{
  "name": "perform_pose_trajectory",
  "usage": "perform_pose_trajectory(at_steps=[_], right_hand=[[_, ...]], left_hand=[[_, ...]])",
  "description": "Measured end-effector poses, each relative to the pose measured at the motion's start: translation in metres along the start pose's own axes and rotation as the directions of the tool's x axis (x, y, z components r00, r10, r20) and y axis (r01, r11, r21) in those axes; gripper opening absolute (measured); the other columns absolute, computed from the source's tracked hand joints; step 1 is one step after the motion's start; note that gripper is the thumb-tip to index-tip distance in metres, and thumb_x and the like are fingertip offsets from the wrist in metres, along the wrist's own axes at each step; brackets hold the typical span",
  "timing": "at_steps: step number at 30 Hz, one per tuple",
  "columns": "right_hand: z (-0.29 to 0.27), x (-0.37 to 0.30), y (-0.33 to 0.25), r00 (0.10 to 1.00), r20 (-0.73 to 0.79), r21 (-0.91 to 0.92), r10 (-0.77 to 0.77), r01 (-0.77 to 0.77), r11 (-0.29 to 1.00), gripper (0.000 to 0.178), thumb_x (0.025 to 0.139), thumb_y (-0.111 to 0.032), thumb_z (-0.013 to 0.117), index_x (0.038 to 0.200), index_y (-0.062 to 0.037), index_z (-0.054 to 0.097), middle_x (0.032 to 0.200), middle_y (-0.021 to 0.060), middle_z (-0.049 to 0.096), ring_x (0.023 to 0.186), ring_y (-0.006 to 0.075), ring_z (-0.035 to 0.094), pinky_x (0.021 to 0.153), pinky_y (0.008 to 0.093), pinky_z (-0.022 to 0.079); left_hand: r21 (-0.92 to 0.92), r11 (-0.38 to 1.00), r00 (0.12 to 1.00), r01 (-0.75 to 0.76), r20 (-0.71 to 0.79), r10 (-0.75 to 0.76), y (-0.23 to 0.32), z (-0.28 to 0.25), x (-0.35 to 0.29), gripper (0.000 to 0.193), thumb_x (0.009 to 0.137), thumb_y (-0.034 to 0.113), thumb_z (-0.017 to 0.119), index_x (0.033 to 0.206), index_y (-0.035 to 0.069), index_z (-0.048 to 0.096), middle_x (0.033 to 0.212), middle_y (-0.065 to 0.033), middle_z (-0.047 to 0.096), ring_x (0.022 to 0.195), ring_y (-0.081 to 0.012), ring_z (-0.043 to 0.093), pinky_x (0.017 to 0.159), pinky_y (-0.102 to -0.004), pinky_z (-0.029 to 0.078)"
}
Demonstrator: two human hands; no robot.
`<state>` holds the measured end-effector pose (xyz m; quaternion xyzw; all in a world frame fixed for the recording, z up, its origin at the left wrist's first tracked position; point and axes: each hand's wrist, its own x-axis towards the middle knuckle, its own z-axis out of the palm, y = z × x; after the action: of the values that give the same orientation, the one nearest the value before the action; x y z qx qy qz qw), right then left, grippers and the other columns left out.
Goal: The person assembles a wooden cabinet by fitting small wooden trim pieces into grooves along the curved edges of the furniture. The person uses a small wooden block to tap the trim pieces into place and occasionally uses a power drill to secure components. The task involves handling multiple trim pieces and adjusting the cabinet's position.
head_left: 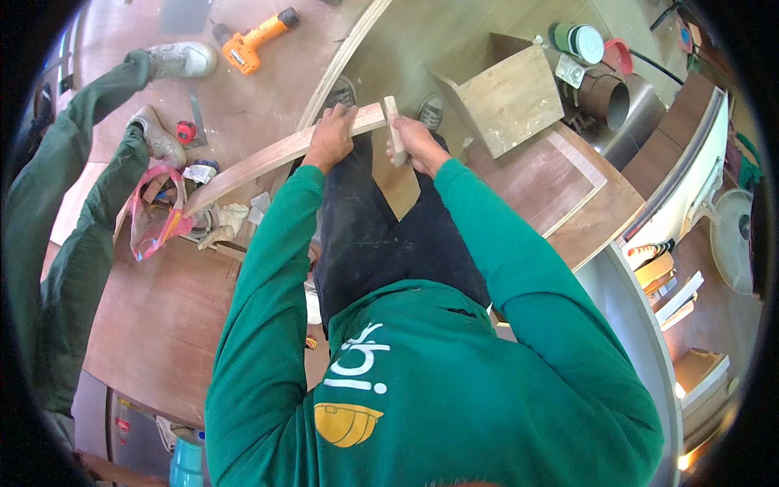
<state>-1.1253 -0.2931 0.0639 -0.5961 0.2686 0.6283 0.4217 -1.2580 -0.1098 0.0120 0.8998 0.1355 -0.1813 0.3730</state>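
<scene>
My left hand [330, 136] is wrapped round a long pale wooden strip [256, 165] close to its far right end. The strip slants down to the left, toward a pink plastic bag [150, 231]. In my right hand [416, 144] is a short, narrow wooden block [392, 109], held roughly upright. This block stands right by the strip's end; whether the two touch I cannot tell. Below my hands, a flat piece of board [396, 185] shows between my dark-trousered legs.
An orange cordless drill [253, 42] and a red tape measure [186, 131] lie at the upper left, near another person's shoes [180, 60]. An open wooden box [511, 97] stands at the upper right beside a tin [578, 42]. Wooden panels [540, 183] lie below the box.
</scene>
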Motion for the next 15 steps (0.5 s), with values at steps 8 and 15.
perform_pose_trajectory(at_steps=[8,15], right_hand=[[-0.012,0.046,0.011,0.997,0.002,-0.135,0.076,-0.075,0.988,0.045,0.114,-0.042,0.051,0.141,-0.0070,0.062,0.094,0.0080,0.064,0.073,0.0191,0.065,0.061,0.0377,0.055],[-0.007,0.065,-0.001,0.998,-0.042,-0.144,0.055,-0.060,0.988,0.045,0.115,-0.042,0.051,0.133,-0.0020,0.064,0.089,0.0084,0.064,0.072,0.0193,0.064,0.061,0.0379,0.055]], left_hand=[[0.167,0.986,0.994,-0.018,0.112,0.000,-0.016,0.010,0.002,0.061,0.084,0.011,0.068,0.145,0.016,0.069,0.130,-0.0111,0.064,0.123,-0.0346,0.059,0.105,-0.0487,0.052],[-0.123,0.990,0.944,-0.066,0.314,0.102,-0.053,0.021,0.030,0.065,0.090,0.007,0.066,0.154,0.005,0.058,0.144,-0.0214,0.062,0.137,-0.0413,0.056,0.116,-0.0496,0.047]])
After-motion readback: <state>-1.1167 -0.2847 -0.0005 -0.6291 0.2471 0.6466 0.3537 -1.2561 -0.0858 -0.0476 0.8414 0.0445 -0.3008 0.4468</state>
